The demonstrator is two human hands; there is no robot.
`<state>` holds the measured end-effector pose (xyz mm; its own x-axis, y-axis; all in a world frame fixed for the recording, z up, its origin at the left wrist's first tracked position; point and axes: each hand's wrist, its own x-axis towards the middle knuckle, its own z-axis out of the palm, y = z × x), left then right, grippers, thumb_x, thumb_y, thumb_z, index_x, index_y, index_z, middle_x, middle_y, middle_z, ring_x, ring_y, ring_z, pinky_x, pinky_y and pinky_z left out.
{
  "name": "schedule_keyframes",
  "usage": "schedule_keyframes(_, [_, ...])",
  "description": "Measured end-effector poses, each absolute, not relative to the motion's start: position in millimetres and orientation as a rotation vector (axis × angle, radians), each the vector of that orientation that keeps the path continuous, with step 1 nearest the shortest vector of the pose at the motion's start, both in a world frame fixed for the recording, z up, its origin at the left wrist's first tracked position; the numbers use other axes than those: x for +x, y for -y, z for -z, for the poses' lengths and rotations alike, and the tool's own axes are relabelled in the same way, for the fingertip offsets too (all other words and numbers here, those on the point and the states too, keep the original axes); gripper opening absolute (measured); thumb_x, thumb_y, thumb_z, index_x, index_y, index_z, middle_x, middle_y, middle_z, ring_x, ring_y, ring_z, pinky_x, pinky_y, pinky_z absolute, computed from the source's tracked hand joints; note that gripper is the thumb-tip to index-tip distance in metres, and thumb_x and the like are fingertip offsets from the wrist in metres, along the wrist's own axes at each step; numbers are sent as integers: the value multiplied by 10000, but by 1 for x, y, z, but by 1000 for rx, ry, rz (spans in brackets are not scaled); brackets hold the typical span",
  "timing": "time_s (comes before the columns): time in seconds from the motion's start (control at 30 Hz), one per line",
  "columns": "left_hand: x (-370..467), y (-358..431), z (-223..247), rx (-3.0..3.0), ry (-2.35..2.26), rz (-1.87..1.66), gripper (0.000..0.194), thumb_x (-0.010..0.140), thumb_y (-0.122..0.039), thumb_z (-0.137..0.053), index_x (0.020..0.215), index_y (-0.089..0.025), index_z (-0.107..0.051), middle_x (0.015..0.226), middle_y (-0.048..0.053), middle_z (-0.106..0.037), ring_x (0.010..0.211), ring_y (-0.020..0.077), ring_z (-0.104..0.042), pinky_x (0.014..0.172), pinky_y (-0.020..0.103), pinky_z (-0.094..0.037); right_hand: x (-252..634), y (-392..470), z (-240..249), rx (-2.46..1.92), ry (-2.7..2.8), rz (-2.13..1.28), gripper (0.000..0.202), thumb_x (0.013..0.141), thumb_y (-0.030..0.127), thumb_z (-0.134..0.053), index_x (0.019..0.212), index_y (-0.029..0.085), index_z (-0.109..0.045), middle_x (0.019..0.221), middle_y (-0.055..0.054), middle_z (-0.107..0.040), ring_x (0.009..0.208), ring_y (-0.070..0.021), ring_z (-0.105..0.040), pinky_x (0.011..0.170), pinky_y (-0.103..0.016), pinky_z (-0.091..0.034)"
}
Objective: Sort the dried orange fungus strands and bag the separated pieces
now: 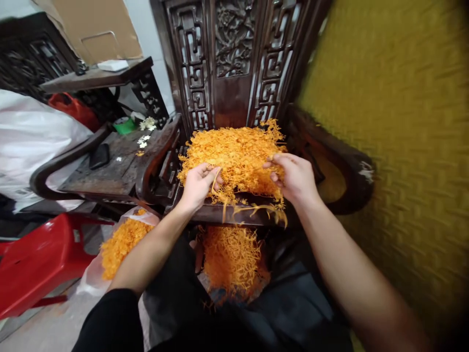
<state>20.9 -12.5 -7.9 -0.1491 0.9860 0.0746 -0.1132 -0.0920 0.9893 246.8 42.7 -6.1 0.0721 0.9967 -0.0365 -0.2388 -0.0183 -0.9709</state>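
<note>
The big, bright orange heap of thin stringy pieces (230, 146) lies on the seat of a dark brown, carved wooden chair (234, 102), straight in front of the person. It lies between the two hands and a little beyond them, and its longer side goes from left to right, across the person's front. The left hand (201, 187) is at its left front corner and the right hand (293, 178) at its right side; neither is clearly nearer.

The hands are apart from each other. The left one has thumb and fingers pinched on a thin orange strip (217, 177), which stands tilted upward. The right one has bent fingers that point inward to the left, with thumb and forefinger close together; I cannot tell if something is between them, or if it touches the heap. Both forearms reach forward and come toward each other.

Some loose pale orange strips (256, 209) lie at the front edge of the seat. Below, between the legs, is a second orange stringy pile (232, 254).
</note>
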Motion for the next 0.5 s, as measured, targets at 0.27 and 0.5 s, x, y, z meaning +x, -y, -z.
schedule_keyframes(0.27, [31,14,20,1441,-1279,-1382,418,841,-517,-770,749,-205,-507,656,-13,-654,461,80,-552,412,200,-363,245,-28,7,-997,1100,-1362,445,790,299,-770,1218,184,-742,828,-20,-704,462,-58,-508,381,-193,-229])
schedule_keyframes(0.5, [38,21,24,1864,-1504,-1302,363,916,-369,-656,670,-216,-437,524,-50,-491,473,102,-494,458,223,-330,224,-32,14,-877,1102,-1460,486,717,607,-869,778,194,-620,613,60,-470,436,-47,-391,372,-209,-194])
